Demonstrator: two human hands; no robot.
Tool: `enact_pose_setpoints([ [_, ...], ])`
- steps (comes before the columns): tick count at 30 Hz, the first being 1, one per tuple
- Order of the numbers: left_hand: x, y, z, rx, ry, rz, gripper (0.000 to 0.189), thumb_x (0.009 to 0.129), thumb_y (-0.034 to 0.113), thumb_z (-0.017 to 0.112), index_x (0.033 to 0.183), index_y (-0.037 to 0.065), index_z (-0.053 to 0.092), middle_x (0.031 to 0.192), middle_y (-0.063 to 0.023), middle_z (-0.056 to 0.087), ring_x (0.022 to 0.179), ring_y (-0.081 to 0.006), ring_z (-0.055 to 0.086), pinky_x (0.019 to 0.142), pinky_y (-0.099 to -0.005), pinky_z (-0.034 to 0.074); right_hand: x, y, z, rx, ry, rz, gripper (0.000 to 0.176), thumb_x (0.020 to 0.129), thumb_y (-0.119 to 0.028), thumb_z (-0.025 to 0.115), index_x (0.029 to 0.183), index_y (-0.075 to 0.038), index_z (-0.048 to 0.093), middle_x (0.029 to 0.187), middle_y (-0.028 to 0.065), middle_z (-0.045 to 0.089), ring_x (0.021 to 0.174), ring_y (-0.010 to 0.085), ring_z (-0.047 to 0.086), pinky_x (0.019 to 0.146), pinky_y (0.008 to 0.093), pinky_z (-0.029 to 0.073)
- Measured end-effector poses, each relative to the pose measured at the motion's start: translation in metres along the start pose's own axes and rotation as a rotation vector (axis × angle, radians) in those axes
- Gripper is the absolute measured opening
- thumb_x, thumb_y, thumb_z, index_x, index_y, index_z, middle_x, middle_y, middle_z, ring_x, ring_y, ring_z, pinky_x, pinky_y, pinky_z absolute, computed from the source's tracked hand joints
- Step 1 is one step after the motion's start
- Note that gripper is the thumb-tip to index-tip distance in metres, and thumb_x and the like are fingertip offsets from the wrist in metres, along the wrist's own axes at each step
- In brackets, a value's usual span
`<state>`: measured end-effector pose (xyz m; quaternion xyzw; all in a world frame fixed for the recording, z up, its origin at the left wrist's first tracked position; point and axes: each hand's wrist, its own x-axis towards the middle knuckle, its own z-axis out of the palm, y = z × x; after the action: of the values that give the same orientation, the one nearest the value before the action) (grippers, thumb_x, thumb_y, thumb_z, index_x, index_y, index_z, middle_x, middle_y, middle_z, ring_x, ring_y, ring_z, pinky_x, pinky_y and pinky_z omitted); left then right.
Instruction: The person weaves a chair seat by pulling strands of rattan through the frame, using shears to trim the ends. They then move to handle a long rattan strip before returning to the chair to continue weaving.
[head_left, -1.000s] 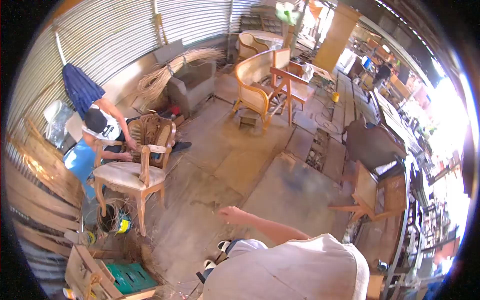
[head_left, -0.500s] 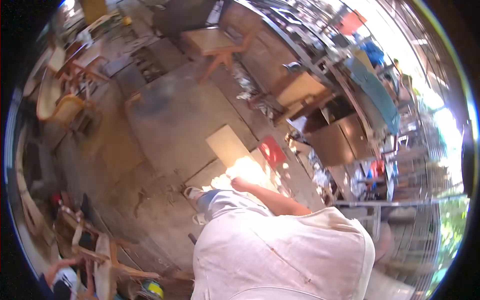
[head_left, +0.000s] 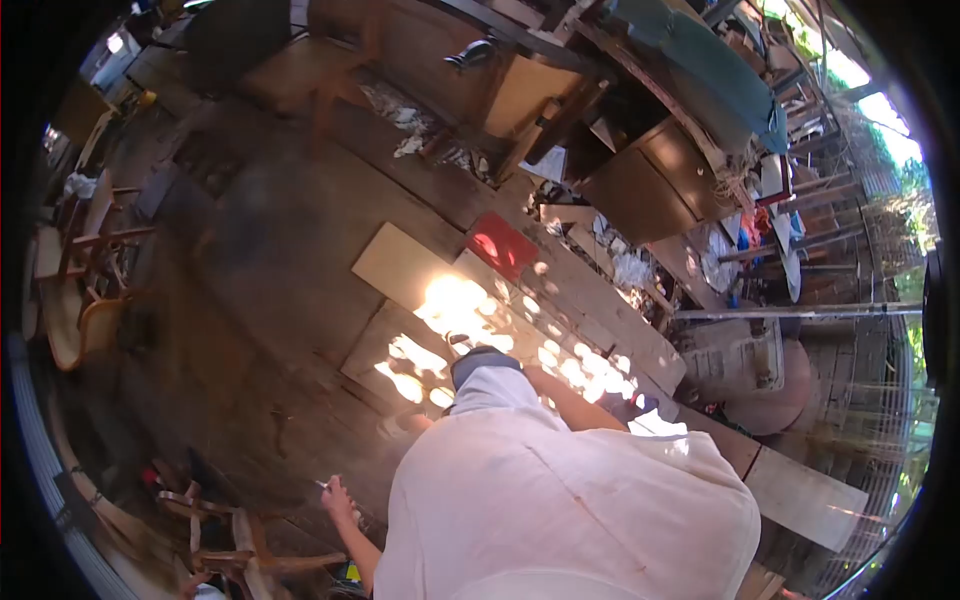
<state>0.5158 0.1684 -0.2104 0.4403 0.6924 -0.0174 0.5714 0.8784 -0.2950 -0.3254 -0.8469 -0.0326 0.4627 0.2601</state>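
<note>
At the lower left, my left hand [head_left: 340, 497] is closed, with a small thin item sticking out past its fingers, too small to name. My right forearm reaches from the pale shirt [head_left: 570, 500] toward the dark and grey clothing at my legs [head_left: 487, 370]. Where that arm ends, my right hand [head_left: 536, 378] is mostly hidden beside the clothing, and its fingers do not show. Ahead on the floor lie a tan board [head_left: 402, 266] and a red panel [head_left: 500, 246], partly in bright sunlight.
Wooden chairs stand at the left [head_left: 85, 290] and lower left [head_left: 235, 550]. A brown cabinet [head_left: 655, 180] and a teal cushion [head_left: 700, 75] are at the upper right, above scattered debris. A pale rail [head_left: 800, 311] crosses the right side.
The view has turned, and the boards and furniture sit farther left and higher. My left hand has come into view. My right hand has drawn back beside my legs.
</note>
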Motion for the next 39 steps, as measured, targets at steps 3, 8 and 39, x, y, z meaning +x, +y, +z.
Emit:
enact_pose_setpoints([
  [3,-0.017,0.001,0.063,0.218,0.000,-0.072,0.024,0.091,0.035,0.063,0.086,0.011,0.061,0.057,0.0032,0.041,0.040,-0.0082,0.036,0.035,-0.0272,0.030,-0.007,-0.010,-0.096,-0.026,-0.027,0.069,0.032,0.085,-0.021,0.058,0.110,-0.004,0.069,0.084,0.0134,0.072,0.063,0.0237,0.069,0.056,0.0377,0.057],
  [8,-0.083,0.015,0.137,0.400,0.044,0.002,0.024,0.090,0.032,0.064,0.080,0.010,0.060,0.055,0.0021,0.042,0.039,-0.0096,0.036,0.034,-0.0284,0.030,0.011,0.016,-0.217,0.219,0.055,0.290,0.028,0.087,-0.017,0.058,0.107,-0.001,0.069,0.084,0.0091,0.069,0.067,0.0195,0.067,0.056,0.0345,0.055],
  [39,0.021,0.496,0.417,0.130,-0.042,0.213,0.026,0.094,0.035,0.061,0.085,0.010,0.062,0.059,0.0039,0.047,0.039,-0.0066,0.037,0.036,-0.0265,0.028,0.336,-0.176,-0.491,0.292,0.347,-0.064,0.029,0.093,-0.018,0.058,0.115,-0.001,0.065,0.081,0.0065,0.067,0.066,0.0147,0.064,0.055,0.0319,0.050],
])
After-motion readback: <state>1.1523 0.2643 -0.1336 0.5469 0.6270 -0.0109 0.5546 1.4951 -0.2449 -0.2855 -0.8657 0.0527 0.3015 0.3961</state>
